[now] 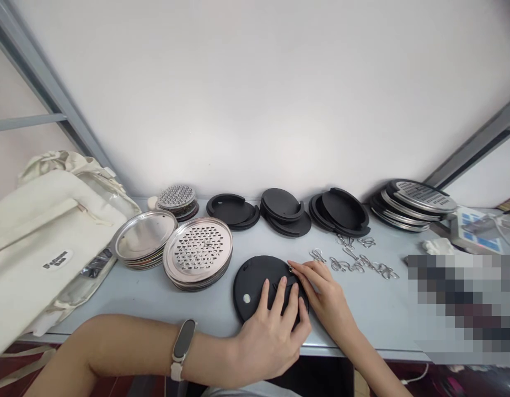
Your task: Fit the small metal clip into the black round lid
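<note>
A black round plastic base (255, 275) with a small white round spot lies near the front of the table. My left hand (275, 333) rests on top of it, fingers spread and pressing down. At the base's upper right edge, my right hand (321, 281) pinches a small metal wire clip (290, 269), mostly covered by the fingertips. More bent wire clips (354, 262) lie loose on the table to the right of the base. Left of the base stands a stack of round metal grater discs (199, 251), the top one full of raised holes.
Plain metal discs (145, 237) and smaller grater discs (177, 197) are stacked at left. Black round parts (232, 209) line the wall. Finished-looking graters (422, 196) pile at back right, near a white-and-blue box (478, 229). A cream bag (43, 231) covers the left end.
</note>
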A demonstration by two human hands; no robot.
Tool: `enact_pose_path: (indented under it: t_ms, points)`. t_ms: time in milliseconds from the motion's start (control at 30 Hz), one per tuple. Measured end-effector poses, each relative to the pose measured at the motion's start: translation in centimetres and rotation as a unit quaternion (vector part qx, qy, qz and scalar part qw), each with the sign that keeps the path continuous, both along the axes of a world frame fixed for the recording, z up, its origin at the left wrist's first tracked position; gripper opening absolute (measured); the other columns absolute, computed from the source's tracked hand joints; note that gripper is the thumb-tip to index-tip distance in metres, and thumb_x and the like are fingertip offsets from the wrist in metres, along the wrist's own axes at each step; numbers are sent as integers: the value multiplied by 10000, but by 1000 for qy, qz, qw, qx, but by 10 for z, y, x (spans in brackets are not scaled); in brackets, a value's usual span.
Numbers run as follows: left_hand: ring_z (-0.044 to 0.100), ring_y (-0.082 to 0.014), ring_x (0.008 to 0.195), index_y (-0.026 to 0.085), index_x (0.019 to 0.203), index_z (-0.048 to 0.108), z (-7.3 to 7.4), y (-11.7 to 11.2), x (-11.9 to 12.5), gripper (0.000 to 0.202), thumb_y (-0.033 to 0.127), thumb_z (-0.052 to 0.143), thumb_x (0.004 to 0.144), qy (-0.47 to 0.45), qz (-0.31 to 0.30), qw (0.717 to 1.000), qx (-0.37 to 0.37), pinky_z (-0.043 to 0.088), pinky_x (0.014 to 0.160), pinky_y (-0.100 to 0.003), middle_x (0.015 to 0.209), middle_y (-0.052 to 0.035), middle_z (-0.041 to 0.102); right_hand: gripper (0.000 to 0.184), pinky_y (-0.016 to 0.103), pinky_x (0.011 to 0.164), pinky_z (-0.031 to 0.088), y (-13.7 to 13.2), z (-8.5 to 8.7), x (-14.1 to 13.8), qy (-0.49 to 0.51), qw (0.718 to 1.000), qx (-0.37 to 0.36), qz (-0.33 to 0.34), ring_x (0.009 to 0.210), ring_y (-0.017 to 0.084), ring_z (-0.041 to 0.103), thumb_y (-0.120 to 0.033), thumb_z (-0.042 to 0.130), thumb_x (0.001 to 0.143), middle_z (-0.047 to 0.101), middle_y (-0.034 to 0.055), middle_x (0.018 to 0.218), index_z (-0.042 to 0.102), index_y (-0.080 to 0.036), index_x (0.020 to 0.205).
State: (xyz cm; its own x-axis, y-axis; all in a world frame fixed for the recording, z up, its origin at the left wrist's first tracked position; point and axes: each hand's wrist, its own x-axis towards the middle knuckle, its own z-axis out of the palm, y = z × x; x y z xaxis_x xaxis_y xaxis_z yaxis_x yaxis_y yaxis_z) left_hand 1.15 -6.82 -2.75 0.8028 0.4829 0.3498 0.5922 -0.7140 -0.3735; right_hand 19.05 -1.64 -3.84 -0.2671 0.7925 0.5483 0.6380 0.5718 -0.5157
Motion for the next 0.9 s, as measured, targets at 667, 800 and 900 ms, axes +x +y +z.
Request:
enact_pose_path:
  t_ms: [667, 800, 900]
  points:
    - [403, -454, 1283, 28, 1321, 452, 0, 1, -1, 487, 321, 323, 954, -2, -6, 1000, -4, 304, 985, -598, 1387, -260, 443, 148, 337, 770, 502, -3, 2, -2, 0, 997, -69, -18, 850, 204, 590, -237, 416, 981, 593, 56, 872, 561, -216, 962]
    - [407, -451, 1281, 30, 1319, 457, -1, 1, -1, 487, 326, 336, 951, -6, -5, 1000, -1, 298, 989, -598, 1386, -258, 445, 135, 325, 742, 511, -3, 2, -2, 1, 997, -79, -25, 818, 202, 611, -265, 427, 977, 622, 54, 867, 550, -222, 943]
    - [406, -446, 1284, 36, 1317, 459, -1, 1, -1, 485, 329, 344, 948, -7, -3, 1000, 1, 304, 992, -593, 1382, -249, 454, 135, 307, 714, 514, -3, 2, -2, -3, 994, -104, -24, 776, 190, 625, -277, 417, 981, 634, 46, 850, 533, -228, 935]
